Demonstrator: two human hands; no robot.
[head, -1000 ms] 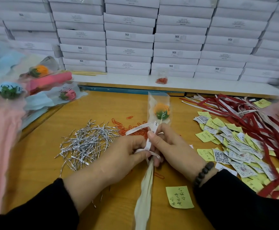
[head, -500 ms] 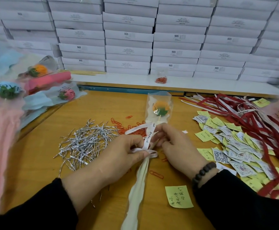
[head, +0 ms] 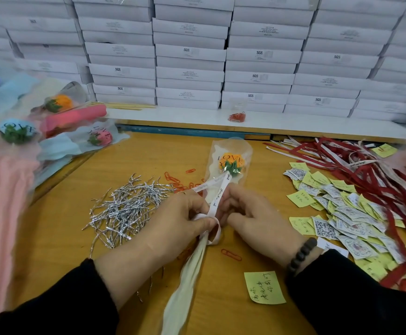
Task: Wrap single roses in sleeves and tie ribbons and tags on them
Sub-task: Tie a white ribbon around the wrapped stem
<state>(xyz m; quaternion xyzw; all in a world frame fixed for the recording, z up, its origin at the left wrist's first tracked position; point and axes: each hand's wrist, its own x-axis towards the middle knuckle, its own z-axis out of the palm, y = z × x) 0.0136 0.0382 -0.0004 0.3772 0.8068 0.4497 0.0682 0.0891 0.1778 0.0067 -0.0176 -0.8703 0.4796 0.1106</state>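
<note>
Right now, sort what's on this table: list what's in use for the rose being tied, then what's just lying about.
In use: left hand, right hand, ribbon, orange rose, sleeve.

Lying about: twist ties, paper clips, tags, red ribbons, sticky note, wrapped roses, boxes.

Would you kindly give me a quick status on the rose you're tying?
Left hand and right hand both pinching the white ribbon. Ribbon looped round the sleeved orange rose, knot not yet finished. Nothing obstructing.

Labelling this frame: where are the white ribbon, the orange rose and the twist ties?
white ribbon (head: 217,197), head view, its printed strip.
orange rose (head: 231,161), head view, its bloom.
twist ties (head: 127,209), head view, middle of the pile.
</note>
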